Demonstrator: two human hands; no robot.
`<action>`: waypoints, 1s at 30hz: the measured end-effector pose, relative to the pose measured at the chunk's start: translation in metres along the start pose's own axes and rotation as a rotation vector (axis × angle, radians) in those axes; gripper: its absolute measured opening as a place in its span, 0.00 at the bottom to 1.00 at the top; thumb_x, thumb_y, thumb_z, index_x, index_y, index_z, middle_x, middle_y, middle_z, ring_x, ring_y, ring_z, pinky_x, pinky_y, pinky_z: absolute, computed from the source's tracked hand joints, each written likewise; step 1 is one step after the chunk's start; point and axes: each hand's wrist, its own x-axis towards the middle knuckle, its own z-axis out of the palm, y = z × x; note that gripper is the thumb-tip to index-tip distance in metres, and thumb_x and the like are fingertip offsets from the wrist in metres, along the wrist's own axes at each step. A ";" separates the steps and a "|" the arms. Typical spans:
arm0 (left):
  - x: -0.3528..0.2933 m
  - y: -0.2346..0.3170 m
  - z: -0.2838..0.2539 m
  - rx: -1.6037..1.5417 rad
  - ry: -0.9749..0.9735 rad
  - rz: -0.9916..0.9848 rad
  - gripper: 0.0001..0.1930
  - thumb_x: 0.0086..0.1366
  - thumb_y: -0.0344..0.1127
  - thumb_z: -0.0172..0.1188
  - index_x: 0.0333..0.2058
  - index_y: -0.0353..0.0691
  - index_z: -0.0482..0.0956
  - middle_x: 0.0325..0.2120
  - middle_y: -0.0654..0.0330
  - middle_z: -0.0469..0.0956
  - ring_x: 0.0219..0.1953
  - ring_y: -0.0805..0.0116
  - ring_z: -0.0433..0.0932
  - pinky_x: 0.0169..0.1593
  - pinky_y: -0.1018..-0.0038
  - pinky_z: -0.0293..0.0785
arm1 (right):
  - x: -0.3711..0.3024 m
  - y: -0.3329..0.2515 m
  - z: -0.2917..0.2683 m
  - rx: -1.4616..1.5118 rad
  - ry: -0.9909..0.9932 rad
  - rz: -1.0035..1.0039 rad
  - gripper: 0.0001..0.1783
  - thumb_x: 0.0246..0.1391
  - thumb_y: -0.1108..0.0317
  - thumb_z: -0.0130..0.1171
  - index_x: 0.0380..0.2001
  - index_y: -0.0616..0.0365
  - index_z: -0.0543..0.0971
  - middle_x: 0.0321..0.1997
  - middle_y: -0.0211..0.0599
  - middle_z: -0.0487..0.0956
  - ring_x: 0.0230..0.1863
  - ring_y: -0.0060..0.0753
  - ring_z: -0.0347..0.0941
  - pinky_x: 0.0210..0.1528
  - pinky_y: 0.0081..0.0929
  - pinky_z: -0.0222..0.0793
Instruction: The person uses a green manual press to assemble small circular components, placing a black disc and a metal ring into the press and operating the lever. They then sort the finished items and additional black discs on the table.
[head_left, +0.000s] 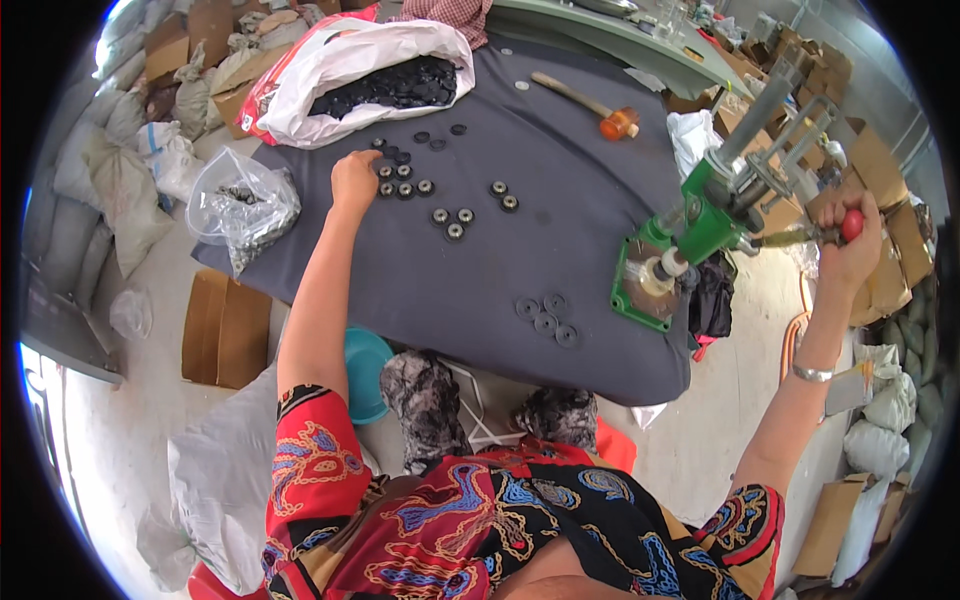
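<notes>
**Dark-covered table, green press, small wheels**

The press stands at the table's right edge, the right hand closed round the knob end of its lever. A white bag of black pieces lies by the far left corner, a mallet near the far edge. The left hand bends its fingers beside the wheels, toward the left edge; whether it pinches anything, I cannot tell.

Grey-covered table with press, mallet, wheels
</notes>
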 end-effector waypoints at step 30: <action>-0.083 -0.005 -0.015 0.304 -0.068 0.265 0.12 0.61 0.30 0.51 0.42 0.39 0.79 0.38 0.54 0.81 0.39 0.56 0.80 0.41 0.59 0.72 | 0.023 0.005 -0.021 0.004 -0.044 -0.043 0.13 0.56 0.68 0.48 0.23 0.68 0.69 0.20 0.37 0.60 0.25 0.36 0.57 0.30 0.30 0.54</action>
